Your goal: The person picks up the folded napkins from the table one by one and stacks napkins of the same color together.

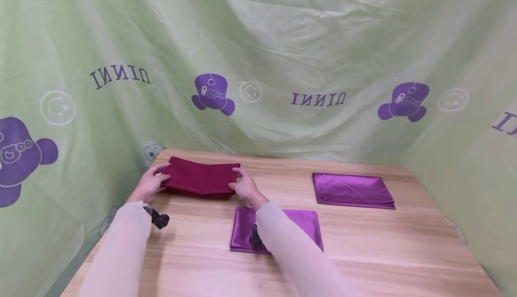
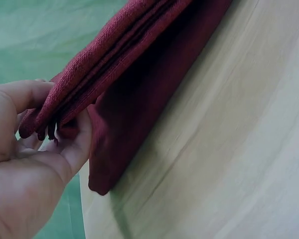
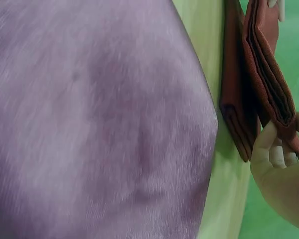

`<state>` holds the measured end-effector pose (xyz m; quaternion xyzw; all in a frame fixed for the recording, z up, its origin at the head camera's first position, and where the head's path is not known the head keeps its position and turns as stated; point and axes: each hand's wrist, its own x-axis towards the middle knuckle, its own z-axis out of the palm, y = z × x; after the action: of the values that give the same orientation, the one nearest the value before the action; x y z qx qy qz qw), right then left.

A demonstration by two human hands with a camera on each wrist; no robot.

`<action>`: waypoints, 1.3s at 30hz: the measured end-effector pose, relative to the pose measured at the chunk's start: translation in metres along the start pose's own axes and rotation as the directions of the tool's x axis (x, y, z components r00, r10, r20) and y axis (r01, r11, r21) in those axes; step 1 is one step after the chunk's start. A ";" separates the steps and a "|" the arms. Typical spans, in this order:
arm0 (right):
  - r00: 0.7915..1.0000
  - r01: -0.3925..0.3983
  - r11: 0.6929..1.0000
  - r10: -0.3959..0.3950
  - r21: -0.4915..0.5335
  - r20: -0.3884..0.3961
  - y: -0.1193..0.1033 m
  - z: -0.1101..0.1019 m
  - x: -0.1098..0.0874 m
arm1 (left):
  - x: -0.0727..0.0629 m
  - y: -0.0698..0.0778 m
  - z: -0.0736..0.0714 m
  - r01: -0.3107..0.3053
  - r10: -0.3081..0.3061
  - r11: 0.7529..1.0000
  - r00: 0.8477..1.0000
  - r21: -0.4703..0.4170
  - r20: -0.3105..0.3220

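Note:
A folded dark red cloth [image 1: 202,178] spans the gap between my two hands at the back left of the table. My left hand [image 1: 150,184] pinches its left end, thumb and fingers around the stacked layers [image 2: 102,62]. At the opposite end, my right hand [image 1: 244,187] grips the folded edge [image 3: 269,69] between thumb and fingers. Beneath the held cloth lies a second folded dark red cloth [image 3: 234,104], mostly hidden from the head view and showing as a thin strip along the front.
A folded shiny purple cloth [image 1: 304,225] lies under my right forearm, partly covered by the sleeve. Another folded purple cloth [image 1: 351,188] rests at the back right of the wooden table [image 1: 404,243]. Green printed curtains [image 1: 266,41] hang around the table's back and sides.

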<state>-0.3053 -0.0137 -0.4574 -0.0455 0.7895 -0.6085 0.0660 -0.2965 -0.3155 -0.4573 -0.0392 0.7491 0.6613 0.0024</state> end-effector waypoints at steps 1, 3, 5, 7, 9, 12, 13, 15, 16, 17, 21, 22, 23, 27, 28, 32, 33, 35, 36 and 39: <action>1.000 -0.006 1.000 0.006 0.002 0.005 0.000 0.002 0.001 | 0.001 -0.001 -0.001 0.005 -0.005 1.000 1.000 -0.005 -0.011; 1.000 -0.013 1.000 0.013 -0.002 0.006 0.001 0.006 0.001 | 0.003 -0.002 -0.003 0.002 -0.002 1.000 1.000 -0.013 -0.024; 1.000 -0.026 1.000 0.026 0.010 0.007 0.001 0.010 0.002 | 0.006 -0.004 -0.004 -0.011 0.010 1.000 0.999 -0.019 -0.037; 0.999 -0.037 0.999 0.037 0.031 0.013 0.002 0.014 0.003 | 0.008 -0.005 -0.006 -0.024 0.022 0.999 0.998 -0.023 -0.059; 0.999 -0.047 0.998 0.046 0.052 0.020 0.003 0.018 0.004 | 0.009 -0.007 -0.007 -0.035 0.034 0.999 0.996 -0.015 -0.088; 0.998 -0.055 0.997 0.054 0.059 0.020 0.004 0.021 0.005 | 0.011 -0.011 -0.008 -0.048 0.047 0.999 0.992 -0.001 -0.120; 0.998 -0.058 0.997 0.058 0.054 0.016 0.005 0.022 0.005 | 0.011 -0.013 -0.008 -0.051 0.052 0.999 0.991 0.009 -0.125; 0.997 -0.073 0.996 0.073 0.047 0.006 0.007 0.022 0.005 | 0.012 -0.015 -0.008 -0.057 0.061 0.998 0.990 0.034 -0.131; 0.997 -0.079 0.996 0.079 0.044 0.004 0.008 0.022 0.005 | 0.012 -0.017 -0.009 -0.061 0.067 0.997 0.989 0.047 -0.132; 0.997 -0.082 0.996 0.082 0.040 0.004 0.009 0.022 0.005 | 0.012 -0.018 -0.009 -0.066 0.073 0.996 0.988 0.061 -0.135; 0.996 -0.090 0.996 0.090 0.008 0.010 0.012 0.023 0.005 | 0.014 -0.023 -0.012 -0.070 0.084 0.992 0.987 0.104 -0.137; 0.996 -0.085 0.996 0.085 -0.003 0.011 0.012 0.024 0.006 | 0.015 -0.024 -0.014 -0.070 0.086 0.991 0.987 0.117 -0.136; 0.996 -0.084 0.996 0.084 -0.017 0.011 0.013 0.024 0.006 | 0.015 -0.025 -0.015 -0.068 0.087 0.989 0.987 0.134 -0.136; 0.997 -0.080 0.993 0.081 -0.081 0.007 0.014 0.025 0.006 | 0.013 -0.024 -0.018 -0.055 0.089 0.968 0.987 0.245 -0.130; 0.996 -0.083 0.992 0.084 -0.094 0.008 0.014 0.025 0.006 | 0.013 -0.023 -0.019 -0.051 0.090 0.961 0.987 0.271 -0.133; 0.997 -0.076 0.985 0.079 -0.154 0.014 0.015 0.027 0.006 | 0.010 -0.023 -0.020 -0.041 0.098 0.940 0.984 0.337 -0.152; 0.997 -0.072 0.983 0.076 -0.167 0.016 0.016 0.027 0.006 | 0.009 -0.023 -0.020 -0.039 0.100 0.937 0.982 0.346 -0.161; 0.998 -0.061 0.979 0.065 -0.197 0.012 0.016 0.029 0.006 | 0.008 -0.023 -0.021 -0.038 0.107 0.926 0.981 0.377 -0.164; 0.998 -0.058 0.976 0.061 -0.208 0.008 0.016 0.029 0.006 | 0.008 -0.024 -0.021 -0.038 0.109 0.918 0.981 0.395 -0.160; 0.998 -0.059 0.973 0.061 -0.221 0.002 0.015 0.031 0.005 | 0.006 -0.026 -0.022 -0.035 0.105 0.905 0.984 0.425 -0.143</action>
<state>-0.3056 -0.0398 -0.4800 -0.0312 0.8530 -0.5144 0.0822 -0.2997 -0.3411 -0.4809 -0.0643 0.8725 0.4786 -0.0740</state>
